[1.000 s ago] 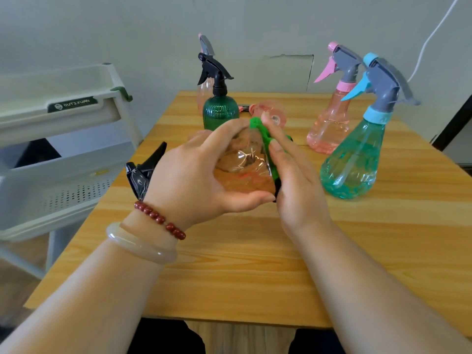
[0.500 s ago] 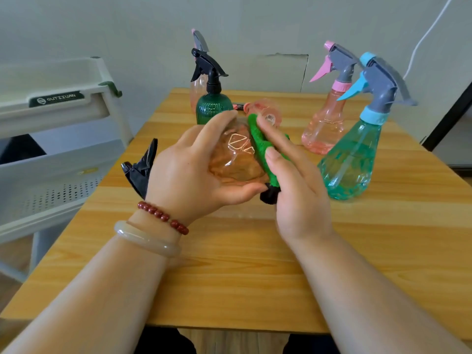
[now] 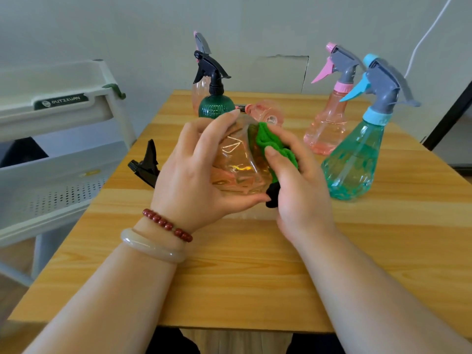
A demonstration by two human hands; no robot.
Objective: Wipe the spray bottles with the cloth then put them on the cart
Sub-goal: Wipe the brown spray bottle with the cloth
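My left hand (image 3: 194, 175) grips a clear orange spray bottle (image 3: 237, 164) tipped on its side above the wooden table (image 3: 229, 272); its black trigger head (image 3: 146, 164) sticks out to the left. My right hand (image 3: 298, 185) holds a green cloth (image 3: 270, 144) pressed against the bottle's right side. A black part of the cloth shows under the thumb. Standing on the table are a dark green bottle (image 3: 215, 103), a pink bottle (image 3: 329, 118) and a teal bottle (image 3: 357, 159). The white cart (image 3: 63, 159) stands at the left.
Another pale pink bottle (image 3: 200, 83) stands behind the dark green one. A round pink object (image 3: 268, 113) lies on the table behind my hands. A white cable (image 3: 429, 29) runs down the wall at the right. The cart's perforated lower tray is level with the table's left edge.
The bottle has turned in my left hand. My right hand with the cloth has slid along the bottle's right side, and the cloth is more bunched now.
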